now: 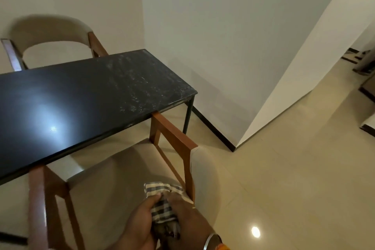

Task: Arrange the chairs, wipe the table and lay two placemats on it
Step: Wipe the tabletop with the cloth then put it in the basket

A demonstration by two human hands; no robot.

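Observation:
A black marble-topped table [85, 95] runs across the left of the head view. A beige chair with a wooden frame [121, 170] is pushed partly under its near edge. A second beige chair [48, 28] stands at the far side against the wall. Low in the frame, over the near chair's seat, my left hand [140, 221] and my right hand [188, 215] both grip a bunched striped cloth [162, 201]. My right wrist carries a metal bangle [212, 239]. No placemats are in view.
White walls form a corner [143, 26] behind the table's right end. A jutting wall edge with a dark skirting [233, 146] stands to the right. Beige floor tiles [294, 168] stretch to the right toward dark furniture bases [365, 67].

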